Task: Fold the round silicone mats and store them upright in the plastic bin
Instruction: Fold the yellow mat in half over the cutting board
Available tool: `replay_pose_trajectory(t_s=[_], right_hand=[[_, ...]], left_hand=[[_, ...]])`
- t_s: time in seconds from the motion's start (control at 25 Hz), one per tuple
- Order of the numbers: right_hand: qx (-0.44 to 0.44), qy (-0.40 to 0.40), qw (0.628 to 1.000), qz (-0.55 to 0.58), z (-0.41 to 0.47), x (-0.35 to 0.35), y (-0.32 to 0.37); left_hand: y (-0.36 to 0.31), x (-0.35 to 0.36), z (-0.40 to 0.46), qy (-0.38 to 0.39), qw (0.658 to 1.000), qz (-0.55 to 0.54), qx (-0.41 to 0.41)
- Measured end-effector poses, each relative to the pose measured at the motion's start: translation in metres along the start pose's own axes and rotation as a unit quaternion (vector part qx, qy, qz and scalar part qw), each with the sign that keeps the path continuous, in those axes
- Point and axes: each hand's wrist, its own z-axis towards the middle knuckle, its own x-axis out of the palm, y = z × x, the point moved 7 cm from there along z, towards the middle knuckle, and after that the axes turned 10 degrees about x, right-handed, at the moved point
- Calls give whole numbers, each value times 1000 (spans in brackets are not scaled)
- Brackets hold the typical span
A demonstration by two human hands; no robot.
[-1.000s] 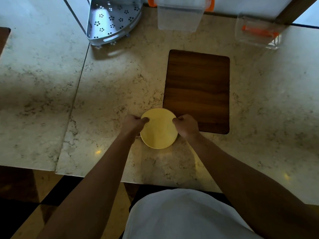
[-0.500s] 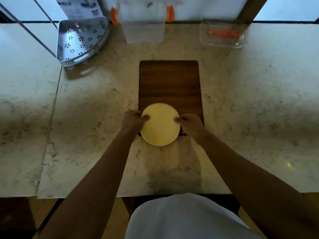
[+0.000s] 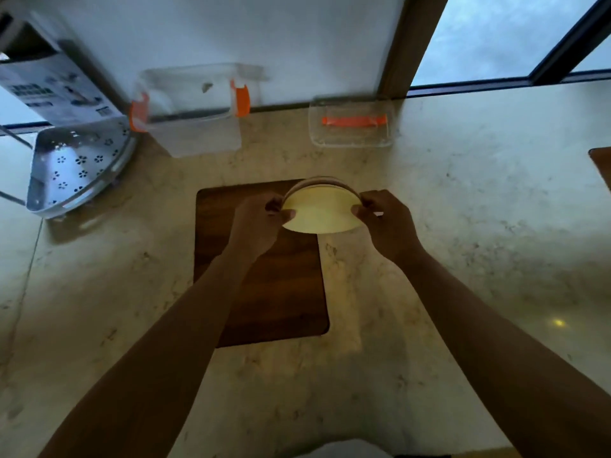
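A stack of round silicone mats (image 3: 320,213), pale yellow on the near face with darker edges behind, is held tilted up above the far end of the dark wooden board (image 3: 264,292). My left hand (image 3: 261,219) grips the stack's left edge and my right hand (image 3: 383,216) grips its right edge. The clear plastic bin (image 3: 195,130) with orange latches stands at the back of the counter by the wall, beyond and left of the mats. I cannot tell how many mats are in the stack.
A clear lid (image 3: 352,127) with an orange handle lies at the back right of the bin. A perforated metal corner rack (image 3: 76,166) sits at the left, with a printed box (image 3: 56,90) behind it. Another wooden board's corner (image 3: 603,163) shows at the right edge.
Both hands have lifted the mats off the counter and carried them forward over the board, tilting them upright. The view has swung up towards the wall.
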Motion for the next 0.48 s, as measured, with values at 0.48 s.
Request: replay_pose_trajectory(t_s=[0.48], right_hand=[[-25, 2, 999, 30, 22, 21, -46]], left_hand=[[33, 48, 9, 26, 996, -87, 5]])
